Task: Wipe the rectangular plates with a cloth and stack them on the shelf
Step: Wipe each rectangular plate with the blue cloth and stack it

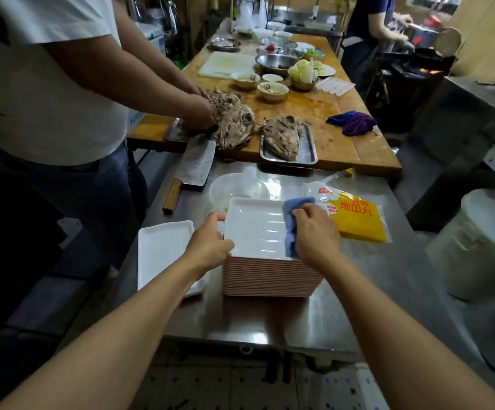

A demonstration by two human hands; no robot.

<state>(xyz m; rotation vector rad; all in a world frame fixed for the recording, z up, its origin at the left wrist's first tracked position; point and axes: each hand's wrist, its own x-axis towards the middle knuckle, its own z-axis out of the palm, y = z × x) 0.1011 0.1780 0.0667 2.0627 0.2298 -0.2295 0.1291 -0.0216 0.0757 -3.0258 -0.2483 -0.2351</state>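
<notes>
R hand (317, 232) pinches blue cloth (295, 220), pressed on top plate (255, 229) at its 3 o'clock edge. L hand (210, 242) grips plate's 9 o'clock edge, fingers curled. Plate tops tall stack (270, 278), centre of steel table (373, 291); long axis runs 12–6. Wiped plate (163, 250) lies at 9 o'clock, nearer L hand. Shelf not in view.

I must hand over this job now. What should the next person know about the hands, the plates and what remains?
Left hand grips the left edge of the top plate on the tall stack.
Right hand holds the blue cloth against that plate's right side.
One plate lies apart, left of the stack; whether it is wiped, I cannot tell.
Left: wipe the stack. No shelf in view.
</notes>
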